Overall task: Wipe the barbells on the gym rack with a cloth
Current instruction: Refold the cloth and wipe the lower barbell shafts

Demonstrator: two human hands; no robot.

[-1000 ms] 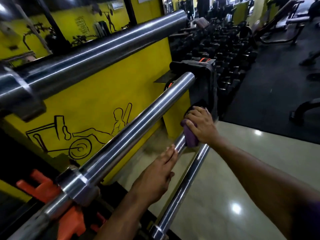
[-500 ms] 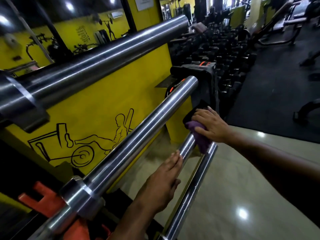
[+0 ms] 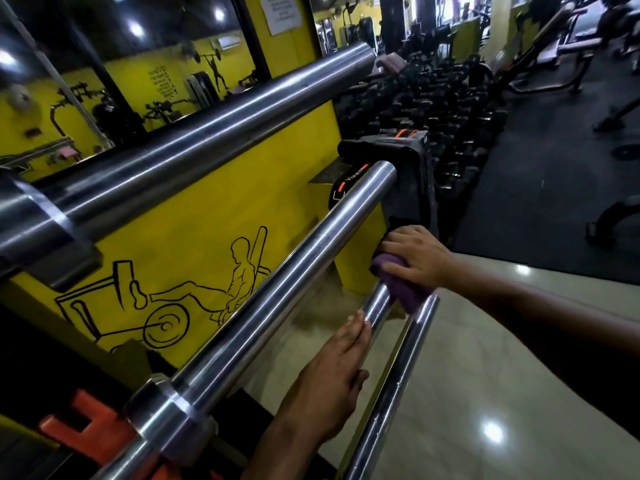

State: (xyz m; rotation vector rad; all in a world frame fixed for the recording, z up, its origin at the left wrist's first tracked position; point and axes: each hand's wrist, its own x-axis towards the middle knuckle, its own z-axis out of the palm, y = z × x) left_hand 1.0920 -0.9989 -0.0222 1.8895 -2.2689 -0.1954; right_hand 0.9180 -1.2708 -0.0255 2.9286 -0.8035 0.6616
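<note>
- Right hand presses a crumpled purple cloth around the third bar's far end.
- Left hand, fingers straight together, rests on that smooth chrome bar nearer.
- A thicker middle bar crosses left of it; dumbbells stand far right.

Wall: yellow wall ahead of me, with a black line drawing of a leg-press figure.
Above wall: mirror and a white notice.
Right of wall: dumbbell rack.
Below wall: glossy pale floor; beyond it, dark mat.
</note>
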